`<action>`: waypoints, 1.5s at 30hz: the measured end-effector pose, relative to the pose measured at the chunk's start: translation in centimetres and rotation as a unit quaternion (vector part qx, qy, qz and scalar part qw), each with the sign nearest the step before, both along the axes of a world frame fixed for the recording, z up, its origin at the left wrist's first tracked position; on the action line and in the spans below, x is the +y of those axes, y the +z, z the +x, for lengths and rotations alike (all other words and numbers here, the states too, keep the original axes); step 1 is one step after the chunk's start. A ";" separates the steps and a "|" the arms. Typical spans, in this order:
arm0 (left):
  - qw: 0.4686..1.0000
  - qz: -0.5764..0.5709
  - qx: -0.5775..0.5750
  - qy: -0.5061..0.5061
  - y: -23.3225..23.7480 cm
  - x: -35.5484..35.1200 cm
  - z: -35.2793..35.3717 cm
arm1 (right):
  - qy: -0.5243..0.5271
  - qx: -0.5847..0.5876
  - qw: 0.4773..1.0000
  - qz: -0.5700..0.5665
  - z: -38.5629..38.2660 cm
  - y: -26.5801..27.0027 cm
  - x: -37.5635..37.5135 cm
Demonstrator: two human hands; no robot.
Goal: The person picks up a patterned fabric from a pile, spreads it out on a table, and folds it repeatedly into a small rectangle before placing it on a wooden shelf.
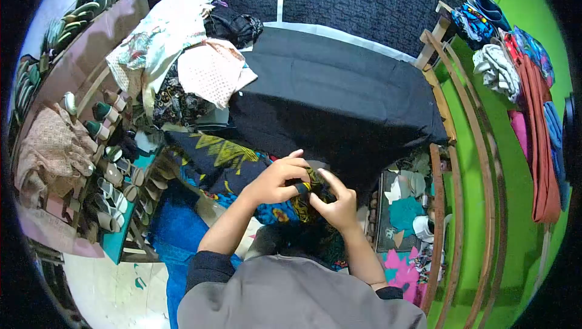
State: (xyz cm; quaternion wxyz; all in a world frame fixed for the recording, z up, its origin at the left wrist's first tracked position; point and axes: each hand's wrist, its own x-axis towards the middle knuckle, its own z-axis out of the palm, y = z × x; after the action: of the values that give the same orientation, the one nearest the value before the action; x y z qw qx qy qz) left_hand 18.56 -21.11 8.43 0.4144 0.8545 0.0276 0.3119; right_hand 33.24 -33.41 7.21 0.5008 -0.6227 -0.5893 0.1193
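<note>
We are facing a broad black cover that is lying beyond both hands. Closer in, the patterned cloth is stretching with its long axis running from far left to near right, its near end sitting beneath and between our hands. Our left hand is lying nearer the bulk of it, fingers bending, thumb and forefinger seemingly pinching a folded edge. Our right hand is meeting that end from the right, thumb and forefinger standing apart; whether they are gripping it, we cannot tell.
</note>
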 end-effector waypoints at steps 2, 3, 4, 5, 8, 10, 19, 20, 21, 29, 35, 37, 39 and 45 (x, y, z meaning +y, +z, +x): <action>1.000 -0.011 -0.001 0.009 -0.3 0.3 0.0 | 0.012 -0.040 0.998 0.040 0.1 -0.7 1.2; 1.000 -0.011 0.004 0.012 0.0 0.4 -0.1 | -0.001 -0.022 1.000 0.003 0.1 -0.2 1.4; 1.000 -0.010 0.008 0.016 0.3 0.7 -0.3 | 0.001 -0.024 0.998 0.062 0.3 -0.3 2.3; 1.000 -0.010 0.011 0.019 0.6 1.1 -0.4 | -0.007 0.025 0.999 0.036 0.5 0.2 2.6; 0.999 -0.008 0.010 0.036 1.0 2.2 -0.7 | 0.014 0.089 0.996 0.005 1.7 1.7 3.9; 0.999 -0.016 -0.016 0.039 1.1 3.5 -0.7 | 0.084 0.046 0.995 -0.004 1.8 3.8 4.7; 0.996 -0.018 -0.078 0.050 3.1 7.1 -0.7 | 0.088 -0.045 0.994 0.046 2.1 3.0 10.0; 0.987 0.035 -0.100 0.123 3.5 6.7 -1.0 | 0.064 -0.043 0.997 0.015 2.1 3.5 9.8; 0.970 0.087 -0.120 0.195 3.8 6.2 -1.3 | 0.039 -0.040 0.998 -0.018 2.1 4.0 9.5; 0.977 0.044 0.043 0.205 0.9 3.0 -4.7 | -0.082 0.077 0.992 0.048 2.9 2.7 7.2; 0.938 0.028 -0.019 0.346 -0.3 1.3 -9.9 | -0.065 0.128 0.989 0.028 4.0 1.8 3.1; 0.940 -0.066 -0.074 0.327 -1.3 0.6 -11.2 | -0.045 0.150 0.987 0.038 3.7 1.6 1.8; 0.944 -0.234 -0.175 0.157 -1.8 -0.3 -10.0 | -0.021 0.178 0.983 0.048 3.5 1.2 1.0; 0.906 -0.416 0.012 -0.080 -11.7 -0.8 -6.3 | 0.030 0.105 0.993 0.045 3.8 0.1 -1.3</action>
State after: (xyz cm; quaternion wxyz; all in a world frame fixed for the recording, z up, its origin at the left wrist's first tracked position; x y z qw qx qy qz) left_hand 12.29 -21.87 -3.27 0.7554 0.6076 0.0913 0.2278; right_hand 37.07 -34.72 7.32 0.5836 -0.5655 -0.5566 0.1726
